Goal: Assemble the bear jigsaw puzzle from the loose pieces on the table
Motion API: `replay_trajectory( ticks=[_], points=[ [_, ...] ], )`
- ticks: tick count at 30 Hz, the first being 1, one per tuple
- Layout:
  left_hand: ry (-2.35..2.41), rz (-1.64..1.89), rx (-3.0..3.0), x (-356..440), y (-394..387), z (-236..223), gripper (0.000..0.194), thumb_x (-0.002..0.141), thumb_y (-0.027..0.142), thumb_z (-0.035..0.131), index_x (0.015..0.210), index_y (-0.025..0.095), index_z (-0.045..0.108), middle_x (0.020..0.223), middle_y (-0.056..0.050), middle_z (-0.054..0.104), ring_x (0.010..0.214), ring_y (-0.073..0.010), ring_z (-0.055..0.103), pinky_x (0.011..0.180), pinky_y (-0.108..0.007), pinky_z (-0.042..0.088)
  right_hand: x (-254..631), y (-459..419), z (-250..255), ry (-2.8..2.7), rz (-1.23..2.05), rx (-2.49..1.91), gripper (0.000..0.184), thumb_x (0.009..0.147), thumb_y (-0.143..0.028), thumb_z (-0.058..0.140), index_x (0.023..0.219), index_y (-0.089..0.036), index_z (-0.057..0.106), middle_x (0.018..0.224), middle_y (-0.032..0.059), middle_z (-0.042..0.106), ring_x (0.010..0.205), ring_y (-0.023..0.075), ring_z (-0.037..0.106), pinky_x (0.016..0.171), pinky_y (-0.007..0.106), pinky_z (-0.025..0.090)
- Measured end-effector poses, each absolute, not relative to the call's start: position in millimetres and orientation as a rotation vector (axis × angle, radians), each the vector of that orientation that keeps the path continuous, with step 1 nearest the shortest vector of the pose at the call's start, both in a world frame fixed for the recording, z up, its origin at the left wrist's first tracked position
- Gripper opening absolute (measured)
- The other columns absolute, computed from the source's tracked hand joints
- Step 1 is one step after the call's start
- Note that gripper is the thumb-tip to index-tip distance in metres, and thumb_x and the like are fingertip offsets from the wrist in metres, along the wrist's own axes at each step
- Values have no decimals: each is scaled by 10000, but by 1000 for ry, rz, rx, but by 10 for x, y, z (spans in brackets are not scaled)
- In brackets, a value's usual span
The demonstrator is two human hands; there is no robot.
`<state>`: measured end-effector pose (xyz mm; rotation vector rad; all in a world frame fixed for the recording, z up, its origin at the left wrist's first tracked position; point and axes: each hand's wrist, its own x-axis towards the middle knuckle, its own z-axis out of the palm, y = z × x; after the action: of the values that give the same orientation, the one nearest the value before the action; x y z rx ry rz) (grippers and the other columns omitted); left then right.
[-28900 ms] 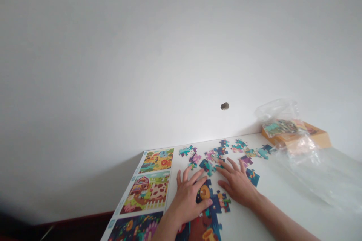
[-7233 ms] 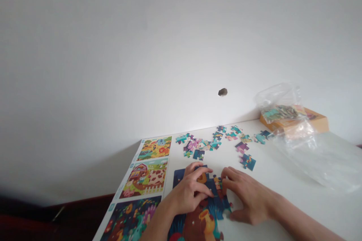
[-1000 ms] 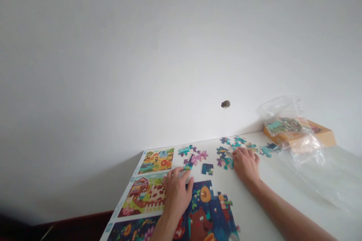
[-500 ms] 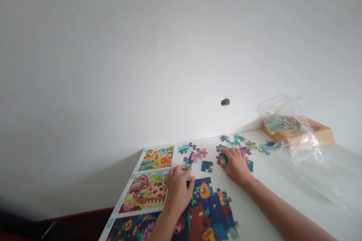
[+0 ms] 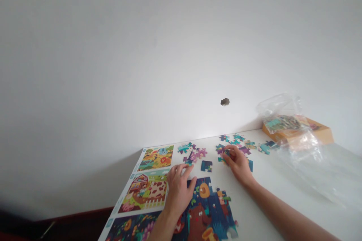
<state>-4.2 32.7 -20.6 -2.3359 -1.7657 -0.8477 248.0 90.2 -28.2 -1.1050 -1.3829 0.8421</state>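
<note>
A partly joined jigsaw puzzle with a brown bear on dark blue lies at the front of the white table. My left hand hovers over or rests at its upper left edge, thumb and fingers spread, holding nothing. Just beyond those fingertips are several loose purple and teal pieces. My right hand is among the loose pieces on the right, thumb and fingers pinched on a small dark puzzle piece, mostly covered by the fingers. Between the hands lies a single dark blue piece.
A picture sheet with farm and animal scenes runs along the table's left side. More loose pieces lie near the wall. At the back right, clear plastic bags cover a yellow-orange box. The wall has a small hole.
My right hand has gone from lying flat on the pieces to a pinch, its fingers drawn in with a piece. The left hand has barely shifted.
</note>
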Motion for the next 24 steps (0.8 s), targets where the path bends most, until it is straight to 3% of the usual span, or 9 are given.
replay_trajectory(
  ticks=[4,8,13,16,19,24],
  points=[
    [-1639,-941,-2526,-7,282,-160,480,884,244,637,1354,294,552,1174,-52,671,1201,-286,494,1054,-459,415,2370,787,-164,-1275,1165,-878,527,788,-615,677,1093,-214,525,633,-34,566,640,174,590,627,317,484],
    [-1555,-967,-2695,38,240,-159,617,878,280,683,1445,313,443,1225,-48,675,1298,-290,431,1088,-458,411,2267,666,-148,-1363,1347,-828,477,817,-651,626,942,-202,527,624,-30,567,593,138,541,587,280,438],
    [-1497,-1085,-2670,48,243,-169,518,905,294,660,1400,283,508,1226,-71,662,1267,-293,466,1052,-460,443,2194,562,-201,-1460,1476,-760,422,838,-599,638,937,-225,469,600,-70,514,578,112,483,577,238,378],
    [-1450,-1098,-2685,49,252,-160,418,949,256,588,1364,282,550,1111,-65,697,1157,-268,538,999,-429,477,2191,524,-199,-1524,1495,-733,429,849,-533,657,1102,-249,458,627,-87,505,539,90,425,526,211,341],
    [-1453,-1149,-2667,55,260,-166,424,965,253,557,1387,278,523,1014,-58,705,1055,-242,580,956,-402,499,2188,514,-185,-1606,1422,-748,480,874,-475,642,1256,-250,455,719,-52,561,589,105,498,560,232,426],
    [-1503,-1202,-2642,55,265,-192,506,891,304,680,1368,264,516,1013,-49,702,1104,-252,575,986,-398,490,2165,560,-194,-1428,1405,-820,346,835,-502,679,975,-216,542,721,-26,595,662,140,585,676,317,543]
  ],
)
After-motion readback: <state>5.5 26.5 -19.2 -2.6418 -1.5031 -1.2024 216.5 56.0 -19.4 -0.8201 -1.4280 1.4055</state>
